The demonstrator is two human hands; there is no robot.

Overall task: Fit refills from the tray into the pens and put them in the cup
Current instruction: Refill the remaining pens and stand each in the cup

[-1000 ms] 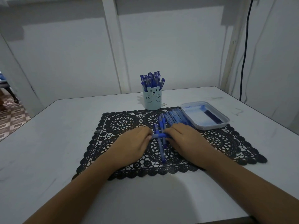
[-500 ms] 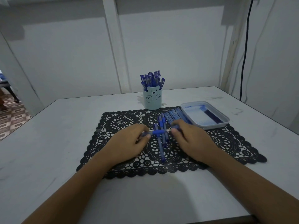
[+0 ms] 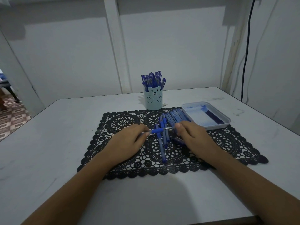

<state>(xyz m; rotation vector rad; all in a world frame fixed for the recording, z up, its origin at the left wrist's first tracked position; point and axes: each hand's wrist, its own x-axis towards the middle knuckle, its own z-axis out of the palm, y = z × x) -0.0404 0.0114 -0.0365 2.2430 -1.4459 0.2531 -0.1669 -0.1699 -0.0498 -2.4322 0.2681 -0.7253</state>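
Pen (image 3: 158, 131) is held crosswise at the frame centre, over loose pens (image 3: 162, 148) on the black mat (image 3: 123, 122). The left hand (image 3: 129, 142) pinches one end, and the right hand (image 3: 193, 135) pinches the tip end. The cup (image 3: 153, 101) stands behind, with the tray (image 3: 225, 123) to its right.

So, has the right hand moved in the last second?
Yes. The right hand has shifted slightly right, toward the white plastic tray, exposing more of the blue pen.

Looks like a home: black lace placemat (image 3: 123, 127) on white bench (image 3: 48, 143), patterned tile floor (image 3: 11, 117) through doorway, bare white walls (image 3: 65, 59).
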